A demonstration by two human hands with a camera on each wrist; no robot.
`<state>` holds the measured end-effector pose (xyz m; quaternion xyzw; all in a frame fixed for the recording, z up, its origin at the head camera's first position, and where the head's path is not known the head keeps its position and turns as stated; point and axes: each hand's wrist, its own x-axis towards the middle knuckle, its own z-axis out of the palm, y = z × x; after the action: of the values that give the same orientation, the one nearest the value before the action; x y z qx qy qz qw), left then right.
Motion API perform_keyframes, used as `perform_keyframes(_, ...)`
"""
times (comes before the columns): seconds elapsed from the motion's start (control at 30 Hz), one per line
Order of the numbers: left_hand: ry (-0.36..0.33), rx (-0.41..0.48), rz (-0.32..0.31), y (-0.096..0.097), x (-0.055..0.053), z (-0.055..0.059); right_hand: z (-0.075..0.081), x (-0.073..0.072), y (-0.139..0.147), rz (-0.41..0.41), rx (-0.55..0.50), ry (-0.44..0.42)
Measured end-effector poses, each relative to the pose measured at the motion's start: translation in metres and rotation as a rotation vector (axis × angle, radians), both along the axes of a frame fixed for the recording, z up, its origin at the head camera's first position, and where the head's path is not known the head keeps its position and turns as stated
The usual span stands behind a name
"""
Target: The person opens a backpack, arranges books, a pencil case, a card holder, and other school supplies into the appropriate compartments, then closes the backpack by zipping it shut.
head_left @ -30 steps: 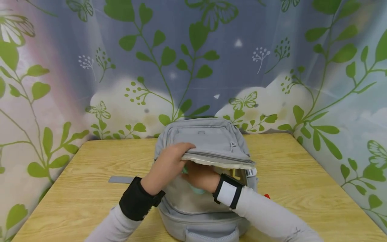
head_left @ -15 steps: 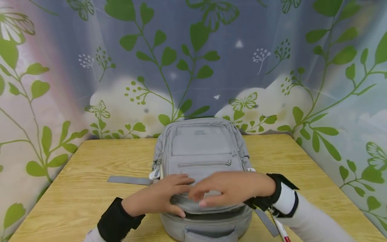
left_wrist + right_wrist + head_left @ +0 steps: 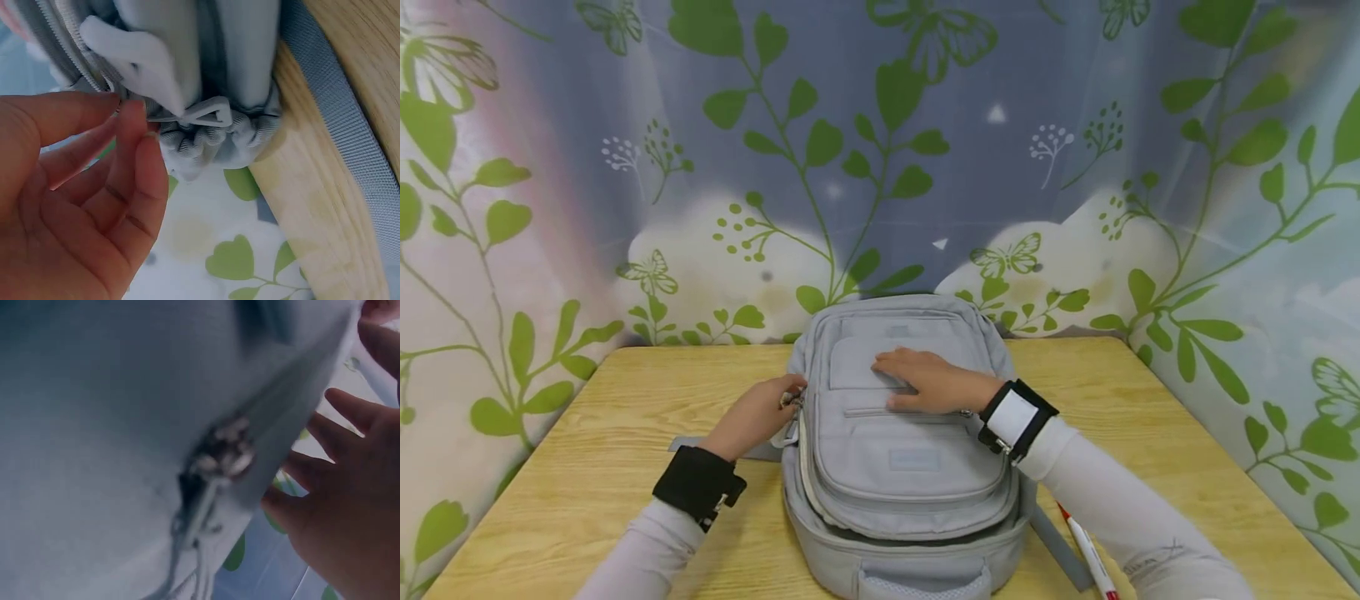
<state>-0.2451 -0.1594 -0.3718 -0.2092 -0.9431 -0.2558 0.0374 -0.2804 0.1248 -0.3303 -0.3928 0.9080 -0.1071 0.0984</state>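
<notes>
A light grey backpack [image 3: 910,475] lies on the table, its front panel folded down over the main opening, whose zipper gapes along the near edge. At the backpack's left side, my left hand [image 3: 758,417] pinches a small zipper pull between thumb and index finger; the pull itself is mostly hidden by the fingertips [image 3: 128,112]. Beside them in the left wrist view hang a pale tab [image 3: 134,59] and a strap buckle [image 3: 209,112]. My right hand [image 3: 936,382] rests with spread fingers on the front panel, above the front pocket zipper [image 3: 880,412].
A white and red marker [image 3: 1093,558] lies on the wooden table [image 3: 1157,433] right of the backpack. Grey straps [image 3: 1060,546] stick out on both sides. A leaf-printed curtain [image 3: 865,150] stands behind the table.
The lifted front panel has come down over the opening. My right hand has left the backpack's inside and now lies on the panel. My left hand has shifted to the left-side zipper.
</notes>
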Motion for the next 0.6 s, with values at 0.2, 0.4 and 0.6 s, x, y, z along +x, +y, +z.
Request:
perform_keyframes(0.2,-0.08,0.019,0.062,0.001,-0.009,-0.004,-0.006,-0.001,-0.005,-0.037,0.077,0.01)
perform_keyframes(0.4,0.015,-0.099,0.098,0.002,0.001,0.001,-0.006,-0.001,-0.006,-0.066,0.091,0.016)
perform_keyframes(0.6,0.28,-0.341,0.072,0.008,0.036,0.011,-0.011,0.002,-0.008,-0.088,0.136,0.051)
